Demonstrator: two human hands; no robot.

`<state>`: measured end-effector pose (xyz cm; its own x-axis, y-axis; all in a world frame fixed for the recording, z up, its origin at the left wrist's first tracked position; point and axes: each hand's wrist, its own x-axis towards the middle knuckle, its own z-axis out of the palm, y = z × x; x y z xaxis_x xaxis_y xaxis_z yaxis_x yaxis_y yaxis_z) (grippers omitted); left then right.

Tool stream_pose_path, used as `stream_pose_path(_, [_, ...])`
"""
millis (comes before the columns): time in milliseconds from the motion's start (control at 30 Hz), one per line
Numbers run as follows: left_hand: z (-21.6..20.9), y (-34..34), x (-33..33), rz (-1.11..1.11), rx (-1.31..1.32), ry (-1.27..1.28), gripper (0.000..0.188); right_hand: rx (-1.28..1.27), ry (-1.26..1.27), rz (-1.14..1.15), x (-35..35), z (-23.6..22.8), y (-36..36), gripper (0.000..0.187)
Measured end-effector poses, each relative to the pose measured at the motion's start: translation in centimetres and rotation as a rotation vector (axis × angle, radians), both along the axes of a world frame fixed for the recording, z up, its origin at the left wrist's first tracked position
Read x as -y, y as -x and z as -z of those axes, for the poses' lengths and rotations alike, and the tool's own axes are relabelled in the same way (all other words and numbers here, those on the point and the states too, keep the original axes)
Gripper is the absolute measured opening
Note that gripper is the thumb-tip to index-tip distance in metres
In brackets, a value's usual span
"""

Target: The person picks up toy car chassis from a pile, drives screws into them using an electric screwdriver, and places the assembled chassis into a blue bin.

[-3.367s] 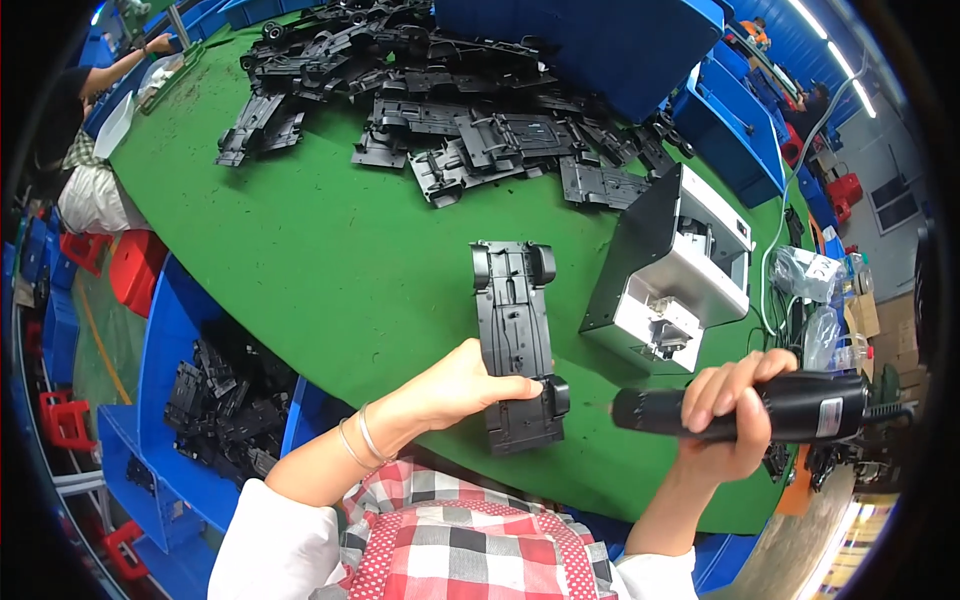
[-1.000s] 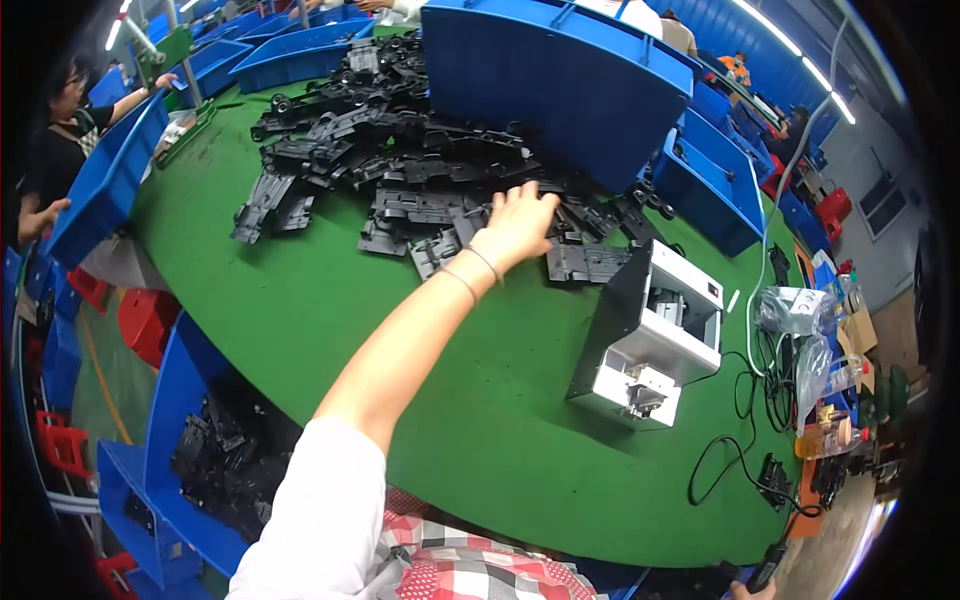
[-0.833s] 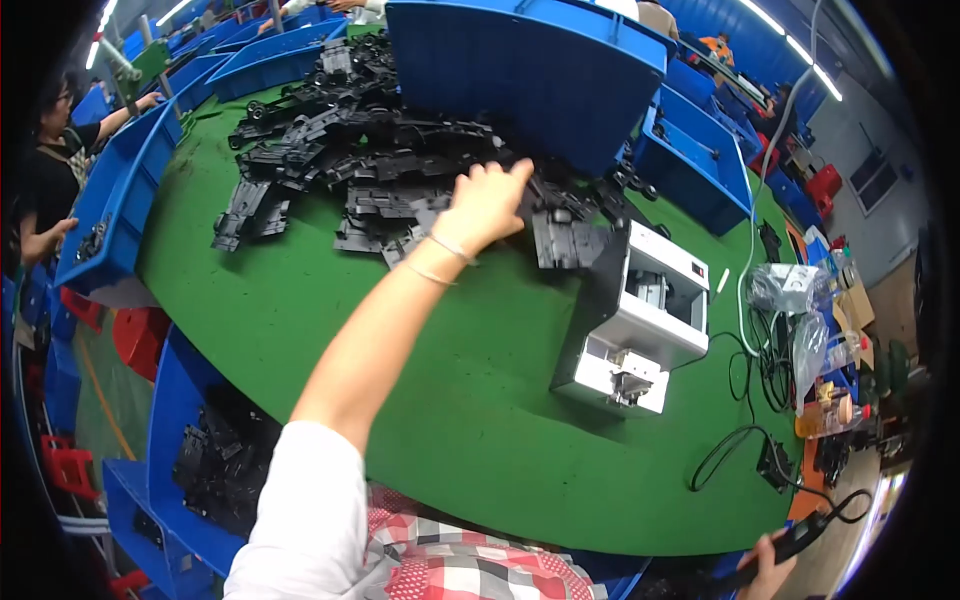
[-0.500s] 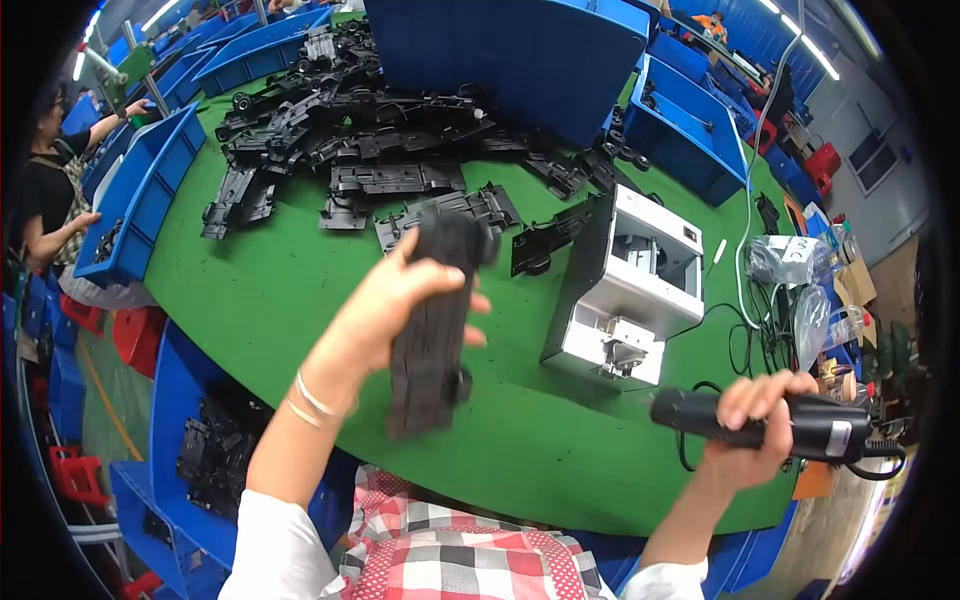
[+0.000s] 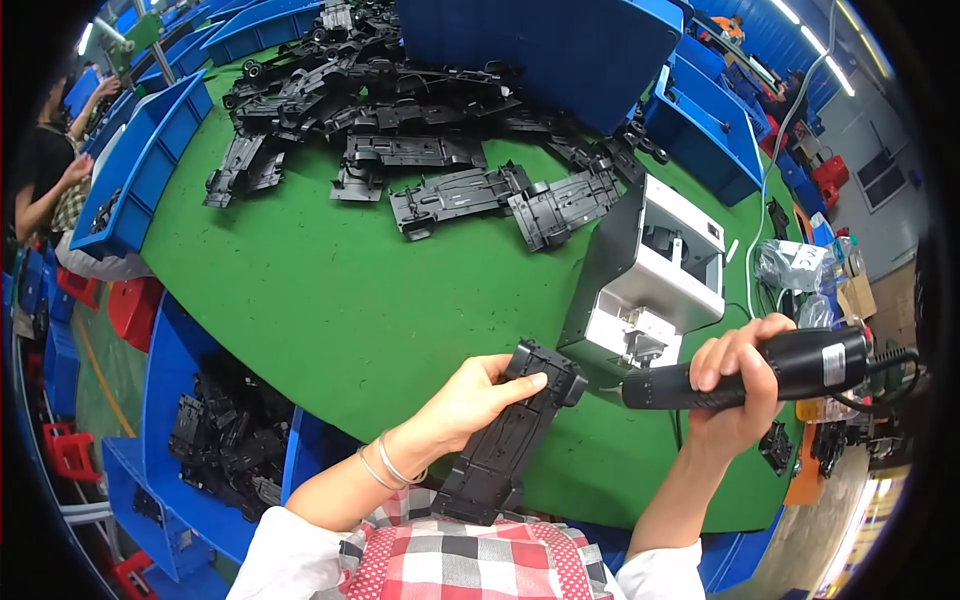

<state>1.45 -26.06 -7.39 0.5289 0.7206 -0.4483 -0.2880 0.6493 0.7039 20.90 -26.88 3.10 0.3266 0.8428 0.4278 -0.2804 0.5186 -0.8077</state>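
My left hand point(image 5: 478, 402) grips a black plastic toy car chassis point(image 5: 508, 440), thumb on its upper face, close to my apron at the front edge of the table. In my right hand point(image 5: 738, 385) is a black electric screwdriver point(image 5: 815, 364), lying nearly level, its tip pointing left and its cord trailing off the right end. That tip is a short way right of the chassis, not touching it. Just beyond the screwdriver stands a white and black screw feeder point(image 5: 655, 262).
Several black chassis point(image 5: 415, 152) are heaped across the far side of the green table point(image 5: 330, 270). Blue bins point(image 5: 705, 135) stand at the back and left. More black parts point(image 5: 225, 440) fill a bin below the left edge. At far left, a person point(image 5: 50, 170) works.
My left hand has brought the chassis nearer and to the right. The screwdriver has shifted slightly left and up. Another chassis beside the feeder now lies in plainer view.
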Motion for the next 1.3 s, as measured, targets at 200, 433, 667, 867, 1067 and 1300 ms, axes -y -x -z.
stream_pose_path(200, [-0.2, -0.5, 0.1, 0.013, 0.015, -0.021, 0.025, 0.008, -0.032, -0.067, 0.4, 0.9, 2.0, 0.027])
stream_pose_path(433, [-0.1, -1.0, 0.4, 0.027, -0.023, -0.154, 0.022, 0.112, -0.023, -0.083, 1.0, 2.4, 2.4, 0.027])
stream_pose_path(667, [-0.5, -0.7, 0.2, 0.009, 0.034, -0.075, 0.024, 0.17, -0.432, 0.083, 0.3, -0.8, -1.3, 0.023])
stream_pose_path(867, [-0.1, -0.1, 0.7, 0.019, 0.056, -0.003, 0.028, 0.331, -0.349, 0.441, -4.5, -3.6, -3.9, 0.02])
stream_pose_path(1067, [0.2, 0.5, 0.5, 0.01, 0.024, 0.011, 0.028, 0.257, -0.413, 0.326, -0.7, -3.0, -3.3, 0.019])
stream_pose_path(1300, [0.4, -0.2, 1.0, 0.063, 0.009, -0.011, 0.024, 0.294, -0.211, 0.216, -0.3, 1.0, -1.2, 0.028])
